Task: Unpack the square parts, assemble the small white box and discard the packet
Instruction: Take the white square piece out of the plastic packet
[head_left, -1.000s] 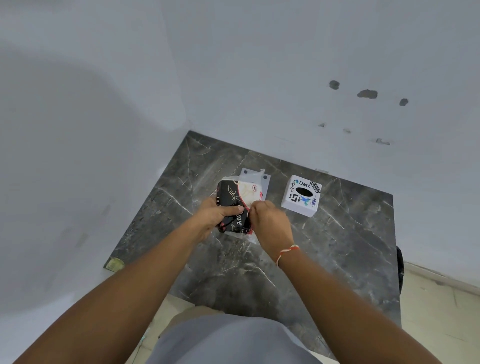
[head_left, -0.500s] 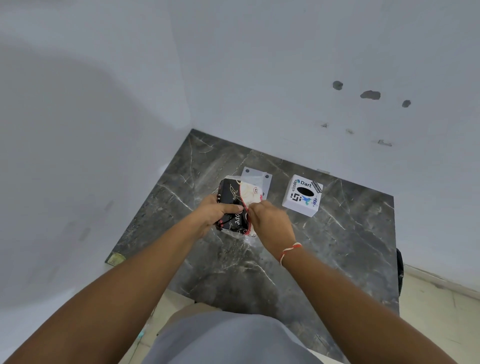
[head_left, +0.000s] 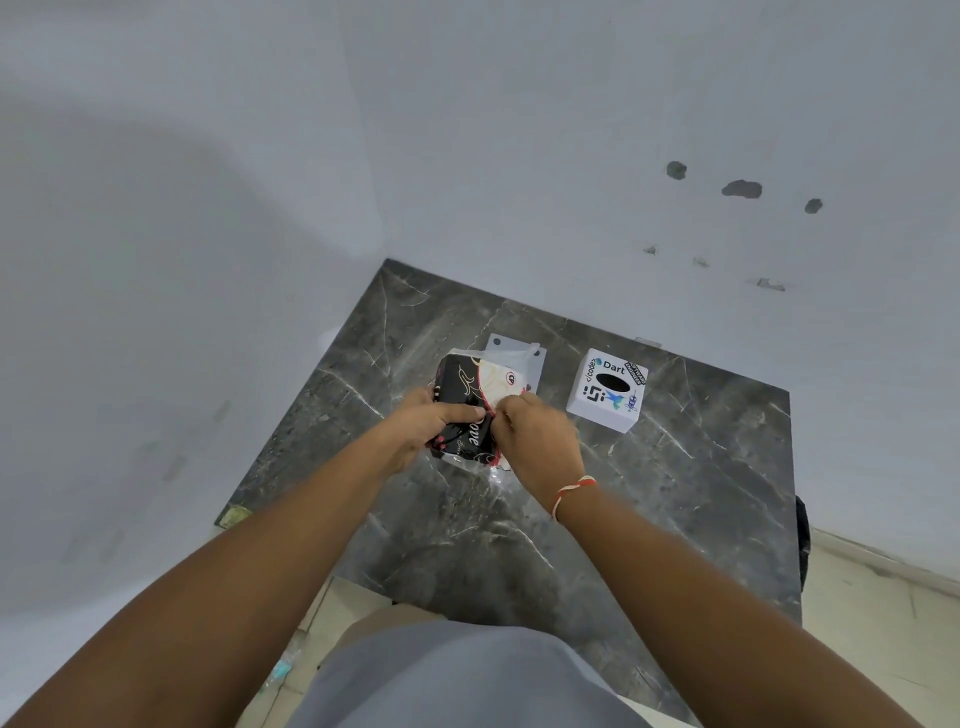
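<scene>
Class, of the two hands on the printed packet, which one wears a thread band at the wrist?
The right hand: a red-and-white thread circles its wrist; the left hand has none.

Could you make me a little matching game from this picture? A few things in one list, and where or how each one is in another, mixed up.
Things:
1. packet
2. white box
3. thread band
4. marble table

Descriptions:
A. stands alone, untouched, with stickers and a dark oval hole on top
B. wrapped round the wrist of the right hand
C. gripped by the left hand and the right hand together
D. dark grey with pale veins, set into the wall corner

Pairs: 1-C, 2-A, 3-B, 4-D
</scene>
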